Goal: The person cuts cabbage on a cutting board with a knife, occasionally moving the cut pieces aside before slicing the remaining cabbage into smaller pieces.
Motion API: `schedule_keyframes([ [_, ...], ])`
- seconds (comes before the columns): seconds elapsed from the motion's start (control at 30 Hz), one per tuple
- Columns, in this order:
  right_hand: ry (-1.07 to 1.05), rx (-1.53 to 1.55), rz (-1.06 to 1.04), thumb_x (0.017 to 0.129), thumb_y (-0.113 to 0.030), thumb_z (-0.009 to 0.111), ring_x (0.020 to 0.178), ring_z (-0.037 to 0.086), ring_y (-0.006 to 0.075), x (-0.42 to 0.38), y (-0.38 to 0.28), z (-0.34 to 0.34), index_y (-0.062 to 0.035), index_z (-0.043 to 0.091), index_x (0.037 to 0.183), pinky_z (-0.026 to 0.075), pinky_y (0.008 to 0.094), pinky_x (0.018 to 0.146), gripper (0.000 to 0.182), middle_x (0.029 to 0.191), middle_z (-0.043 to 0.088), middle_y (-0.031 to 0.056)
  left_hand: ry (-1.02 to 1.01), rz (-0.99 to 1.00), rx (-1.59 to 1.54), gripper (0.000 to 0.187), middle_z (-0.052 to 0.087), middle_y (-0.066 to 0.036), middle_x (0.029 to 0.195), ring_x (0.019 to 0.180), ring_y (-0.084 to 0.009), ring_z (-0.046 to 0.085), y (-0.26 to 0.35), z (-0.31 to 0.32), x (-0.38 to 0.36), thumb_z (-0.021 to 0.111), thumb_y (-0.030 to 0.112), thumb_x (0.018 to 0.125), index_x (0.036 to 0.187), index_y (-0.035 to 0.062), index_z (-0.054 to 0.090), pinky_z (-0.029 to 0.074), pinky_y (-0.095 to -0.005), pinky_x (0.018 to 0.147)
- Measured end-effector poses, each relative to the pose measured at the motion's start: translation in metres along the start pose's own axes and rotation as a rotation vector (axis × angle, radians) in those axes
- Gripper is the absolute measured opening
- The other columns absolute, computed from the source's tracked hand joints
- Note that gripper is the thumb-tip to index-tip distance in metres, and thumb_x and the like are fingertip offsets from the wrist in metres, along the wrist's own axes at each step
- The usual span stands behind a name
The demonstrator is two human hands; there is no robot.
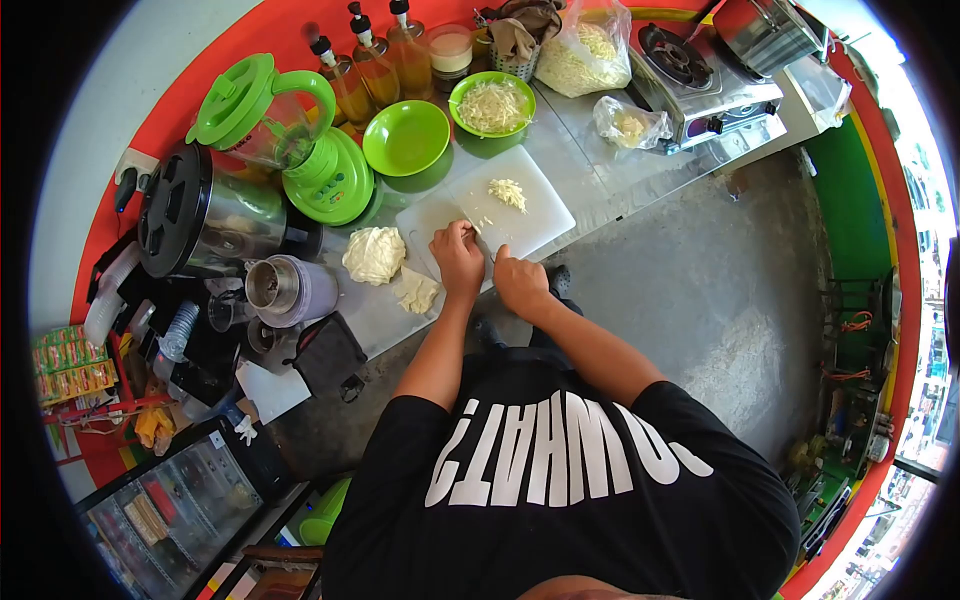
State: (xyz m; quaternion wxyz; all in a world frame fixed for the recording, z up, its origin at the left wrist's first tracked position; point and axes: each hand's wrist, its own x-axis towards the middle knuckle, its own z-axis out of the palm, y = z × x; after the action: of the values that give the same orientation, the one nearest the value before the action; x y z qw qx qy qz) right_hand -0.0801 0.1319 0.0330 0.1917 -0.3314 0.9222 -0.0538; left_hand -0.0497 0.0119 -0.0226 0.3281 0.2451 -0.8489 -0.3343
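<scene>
On the white cutting board lies a small pile of pale chopped pieces, with a few loose bits below it. My left hand is closed at the board's left part, its fingertips pressed on a small pale piece. Close by on the right, my right hand is wrapped round a handle, apparently a knife's, mostly hidden by the fingers. A pale dough-like mound and a flatter pale piece rest left of my left hand.
Behind the board stand a green bowl, a green bowl of pale shreds and oil bottles. A green blender and a metal-topped container are left. A gas stove and bagged shreds are at the back right.
</scene>
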Motion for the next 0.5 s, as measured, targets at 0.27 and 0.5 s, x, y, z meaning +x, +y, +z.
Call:
schedule_keyframes([
  [0.27,-0.048,0.040,-0.038,0.090,-0.008,0.060,0.088,0.075,0.0385,0.022,0.001,-0.015,0.0009,0.051,0.102,0.059,0.0465,0.075,0.018,0.089,0.074,0.0244,-0.040,0.030,-0.029,0.018,0.070,-0.007,0.094,0.095,-0.0295,0.060,-0.002,-0.003,-0.001,0.064,0.002,0.087,0.104,0.0084,0.064,0.039,-0.0445,0.090],
  [0.5,0.018,0.043,-0.016,0.089,-0.010,0.062,0.083,0.075,0.0378,0.009,-0.003,0.003,0.0008,0.051,0.103,0.059,0.0465,0.072,0.020,0.086,0.074,0.0232,-0.040,0.002,-0.023,0.017,0.070,-0.008,0.094,0.096,-0.0318,0.059,-0.005,0.000,0.000,0.062,0.001,0.088,0.103,0.0070,0.063,0.040,-0.0452,0.091],
])
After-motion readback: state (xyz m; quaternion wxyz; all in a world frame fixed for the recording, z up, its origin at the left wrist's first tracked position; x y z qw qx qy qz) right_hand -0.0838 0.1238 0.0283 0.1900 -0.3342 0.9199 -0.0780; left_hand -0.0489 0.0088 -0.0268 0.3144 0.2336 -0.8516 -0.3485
